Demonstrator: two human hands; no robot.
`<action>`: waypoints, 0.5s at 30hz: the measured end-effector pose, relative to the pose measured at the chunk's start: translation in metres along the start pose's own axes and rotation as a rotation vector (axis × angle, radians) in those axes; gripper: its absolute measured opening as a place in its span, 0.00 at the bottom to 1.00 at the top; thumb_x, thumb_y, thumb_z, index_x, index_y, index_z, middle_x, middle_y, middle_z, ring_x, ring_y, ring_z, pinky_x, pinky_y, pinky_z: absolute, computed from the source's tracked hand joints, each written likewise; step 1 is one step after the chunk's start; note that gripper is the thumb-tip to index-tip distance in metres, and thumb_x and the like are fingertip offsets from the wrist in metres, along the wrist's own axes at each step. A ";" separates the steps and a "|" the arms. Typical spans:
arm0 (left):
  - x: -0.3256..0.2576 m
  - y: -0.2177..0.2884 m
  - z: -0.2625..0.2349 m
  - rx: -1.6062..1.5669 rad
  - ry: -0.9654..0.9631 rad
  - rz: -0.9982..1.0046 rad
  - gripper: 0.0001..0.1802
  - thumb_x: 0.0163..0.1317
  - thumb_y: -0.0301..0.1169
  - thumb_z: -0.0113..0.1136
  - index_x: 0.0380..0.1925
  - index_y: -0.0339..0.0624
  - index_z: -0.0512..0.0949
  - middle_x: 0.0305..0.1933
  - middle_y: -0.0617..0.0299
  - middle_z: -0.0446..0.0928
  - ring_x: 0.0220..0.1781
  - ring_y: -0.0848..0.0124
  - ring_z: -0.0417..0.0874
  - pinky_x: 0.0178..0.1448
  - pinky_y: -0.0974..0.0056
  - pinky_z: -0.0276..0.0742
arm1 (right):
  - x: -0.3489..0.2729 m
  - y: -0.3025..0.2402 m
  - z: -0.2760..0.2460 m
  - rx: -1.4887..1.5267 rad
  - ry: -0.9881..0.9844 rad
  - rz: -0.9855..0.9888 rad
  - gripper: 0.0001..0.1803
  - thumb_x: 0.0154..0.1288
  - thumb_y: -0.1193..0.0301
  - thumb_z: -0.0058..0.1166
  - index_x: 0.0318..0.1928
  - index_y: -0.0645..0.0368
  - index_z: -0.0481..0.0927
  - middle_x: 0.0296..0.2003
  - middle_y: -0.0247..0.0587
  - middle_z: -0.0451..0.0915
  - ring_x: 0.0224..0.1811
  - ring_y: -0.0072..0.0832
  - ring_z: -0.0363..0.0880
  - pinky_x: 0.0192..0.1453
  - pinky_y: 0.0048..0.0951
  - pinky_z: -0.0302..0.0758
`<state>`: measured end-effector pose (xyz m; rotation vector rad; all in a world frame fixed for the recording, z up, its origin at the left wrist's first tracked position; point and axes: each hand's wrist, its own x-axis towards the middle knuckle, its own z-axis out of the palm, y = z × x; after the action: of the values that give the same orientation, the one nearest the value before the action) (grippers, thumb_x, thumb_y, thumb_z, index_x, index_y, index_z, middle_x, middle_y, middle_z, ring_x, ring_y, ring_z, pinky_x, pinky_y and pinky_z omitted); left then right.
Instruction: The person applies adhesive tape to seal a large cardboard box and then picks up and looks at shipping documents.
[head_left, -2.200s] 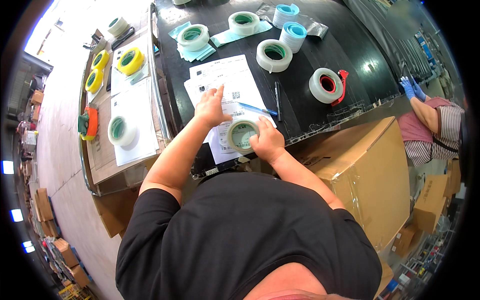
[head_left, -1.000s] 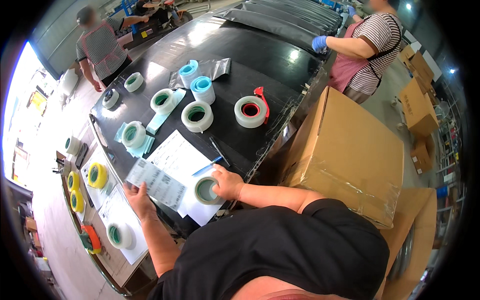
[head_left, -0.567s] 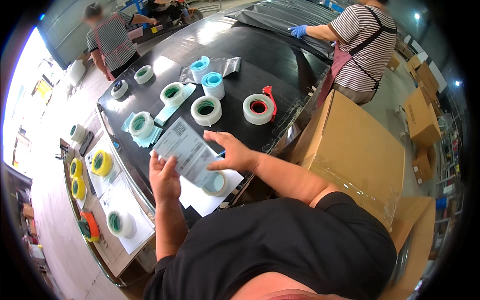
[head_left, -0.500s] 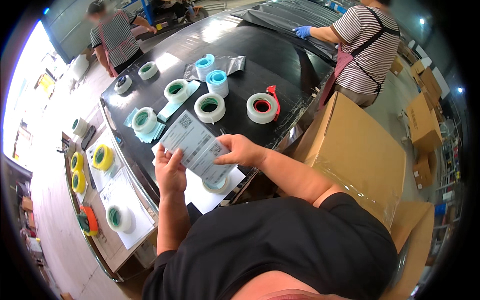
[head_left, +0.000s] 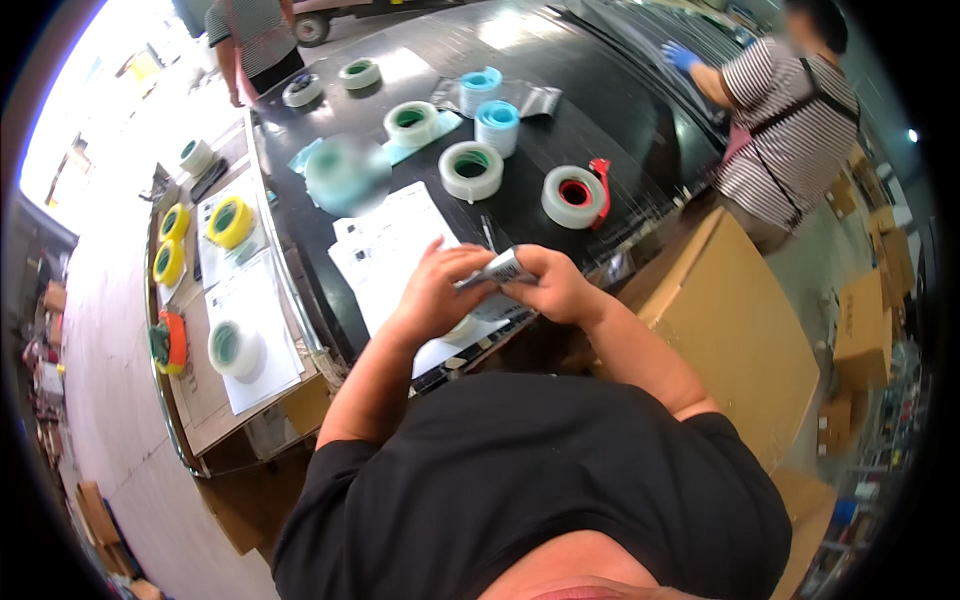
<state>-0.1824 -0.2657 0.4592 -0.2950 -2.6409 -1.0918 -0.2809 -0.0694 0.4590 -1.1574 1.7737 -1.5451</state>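
Both hands meet at the table's near edge around a small bundle of printed labels (head_left: 506, 267), which looks bent or folded over. My left hand (head_left: 438, 292) grips it from the left with its fingers over the side. From the right, my right hand (head_left: 552, 287) pinches it between thumb and fingers. Most of the bundle is hidden by the fingers. White printed sheets (head_left: 400, 228) lie beneath and beyond my left hand. A clear tape roll (head_left: 460, 329) on paper is partly covered by my hands.
Tape rolls (head_left: 470, 172) and blue label rolls (head_left: 497, 128) stand on the black table (head_left: 590, 120). A red-cored roll (head_left: 571, 198) has a red dispenser. Left is a side table with yellow tape rolls (head_left: 230, 222). Right are a large carton (head_left: 735, 330) and a co-worker (head_left: 790, 140).
The labels, held flat and face up before, are now bent between my fingers. Both hands have come closer together, further right in the view. The view has shifted.
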 end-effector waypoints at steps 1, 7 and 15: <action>-0.002 0.000 0.003 -0.008 0.049 -0.014 0.20 0.50 0.32 0.70 0.46 0.47 0.81 0.47 0.61 0.82 0.55 0.61 0.79 0.68 0.44 0.60 | 0.000 0.000 0.002 -0.109 0.030 -0.064 0.10 0.57 0.77 0.59 0.41 0.63 0.80 0.35 0.45 0.79 0.38 0.33 0.77 0.45 0.34 0.73; -0.030 0.006 0.014 -0.230 0.182 -0.401 0.12 0.51 0.29 0.71 0.37 0.42 0.84 0.36 0.57 0.83 0.40 0.66 0.84 0.46 0.65 0.78 | 0.008 -0.006 0.024 -0.602 0.066 -0.356 0.06 0.49 0.75 0.62 0.29 0.59 0.79 0.26 0.47 0.75 0.31 0.48 0.74 0.34 0.43 0.70; -0.079 0.009 -0.020 -0.424 0.274 -0.530 0.14 0.54 0.31 0.69 0.40 0.37 0.83 0.39 0.56 0.84 0.43 0.70 0.83 0.51 0.66 0.76 | 0.039 -0.008 0.056 -0.525 -0.130 -0.563 0.08 0.47 0.78 0.62 0.26 0.60 0.74 0.23 0.45 0.71 0.28 0.47 0.70 0.31 0.42 0.67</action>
<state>-0.1017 -0.2803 0.4531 0.4759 -2.2717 -1.7124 -0.2521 -0.1318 0.4607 -2.1054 1.9222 -1.2547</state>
